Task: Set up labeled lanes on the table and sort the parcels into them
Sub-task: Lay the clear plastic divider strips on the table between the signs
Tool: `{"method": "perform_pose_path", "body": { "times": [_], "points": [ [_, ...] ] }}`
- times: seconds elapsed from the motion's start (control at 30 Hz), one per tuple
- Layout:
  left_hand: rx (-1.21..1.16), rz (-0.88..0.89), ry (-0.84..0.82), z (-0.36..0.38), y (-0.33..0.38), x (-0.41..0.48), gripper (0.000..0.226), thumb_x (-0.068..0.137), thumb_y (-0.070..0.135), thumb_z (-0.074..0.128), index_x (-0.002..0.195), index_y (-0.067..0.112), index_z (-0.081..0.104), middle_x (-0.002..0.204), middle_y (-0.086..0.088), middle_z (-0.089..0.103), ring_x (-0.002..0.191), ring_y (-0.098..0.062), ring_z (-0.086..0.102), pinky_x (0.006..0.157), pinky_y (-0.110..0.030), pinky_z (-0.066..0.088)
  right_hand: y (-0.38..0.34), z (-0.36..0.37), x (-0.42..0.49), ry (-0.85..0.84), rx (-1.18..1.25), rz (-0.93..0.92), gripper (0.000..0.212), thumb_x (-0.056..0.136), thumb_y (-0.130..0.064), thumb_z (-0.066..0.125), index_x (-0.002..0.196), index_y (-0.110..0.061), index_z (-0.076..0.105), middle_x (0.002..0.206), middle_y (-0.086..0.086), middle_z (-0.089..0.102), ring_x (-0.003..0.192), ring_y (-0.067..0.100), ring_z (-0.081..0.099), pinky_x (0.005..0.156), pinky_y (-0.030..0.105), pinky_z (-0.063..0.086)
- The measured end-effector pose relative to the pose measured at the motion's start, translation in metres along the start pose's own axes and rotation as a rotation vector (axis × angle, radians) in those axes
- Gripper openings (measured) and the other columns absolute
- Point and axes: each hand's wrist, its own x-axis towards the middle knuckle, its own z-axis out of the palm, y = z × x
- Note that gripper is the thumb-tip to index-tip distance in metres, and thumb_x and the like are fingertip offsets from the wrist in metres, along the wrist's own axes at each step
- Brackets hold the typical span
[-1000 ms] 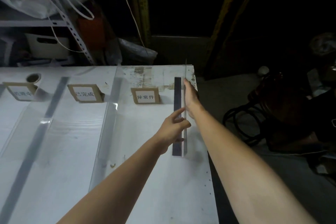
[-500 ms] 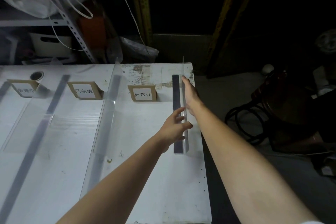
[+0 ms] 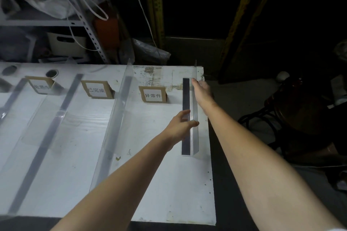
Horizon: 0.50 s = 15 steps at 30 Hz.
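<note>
A clear acrylic divider with a dark strip along its base stands near the right edge of the white table. My left hand grips the divider at its middle, thumb over the upright wall. My right hand lies flat against the outer face of the wall near its far end. Left of it stands a cardboard label sign. A second label sign and a third stand further left, with more clear dividers between the lanes. No parcels are in view.
Behind the table are a metal shelf with plastic bags, a white bin and hanging cords. A dark chair stands on the floor right of the table. Two round holes sit near the table's far edge.
The view has shifted, so the table sits further right and more of its left side shows. Both hands remain on the rightmost divider in much the same hold.
</note>
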Motion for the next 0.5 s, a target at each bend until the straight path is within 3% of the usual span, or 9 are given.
{"method": "perform_pose_path", "body": {
  "times": [0.07,0.17,0.3,0.5],
  "points": [
    [0.130,0.026,0.053,-0.019,0.005,-0.011,0.059,0.097,0.026,0.061,0.151,0.026,0.039,0.153,-0.009,0.043,0.133,-0.027,0.049,0.097,-0.034,0.046,-0.014,-0.002,-0.006,0.057,-0.150,-0.081,0.055,0.099,-0.046,0.052,0.144,-0.016,0.043,0.143,0.008,0.049,0.130,0.029,0.047,0.101,0.040,0.042],
    [0.513,0.073,0.156,-0.062,0.018,-0.038,0.054,0.097,0.029,0.058,0.149,0.025,0.043,0.147,-0.007,0.049,0.127,-0.025,0.053,0.101,-0.035,0.047,-0.050,-0.004,-0.019,0.133,-0.471,-0.213,0.060,0.097,-0.042,0.055,0.148,-0.016,0.039,0.152,0.011,0.038,0.138,0.035,0.035,0.108,0.051,0.039],
    [0.764,0.067,0.290,-0.144,0.045,-0.086,0.054,0.096,0.035,0.057,0.147,0.024,0.044,0.145,-0.008,0.053,0.128,-0.027,0.053,0.104,-0.039,0.046,-0.124,0.022,-0.047,-0.076,-0.716,-0.261,0.060,0.097,-0.041,0.054,0.150,-0.016,0.040,0.151,0.014,0.041,0.138,0.037,0.035,0.109,0.051,0.039],
    [0.786,-0.009,0.530,-0.273,0.055,-0.185,0.049,0.096,0.035,0.057,0.142,0.019,0.050,0.140,-0.009,0.056,0.124,-0.028,0.055,0.104,-0.041,0.046,-0.221,0.121,-0.118,-0.423,-0.879,-0.372,0.059,0.096,-0.044,0.056,0.144,-0.013,0.047,0.147,0.013,0.048,0.132,0.034,0.048,0.102,0.041,0.044]
  ]
}}
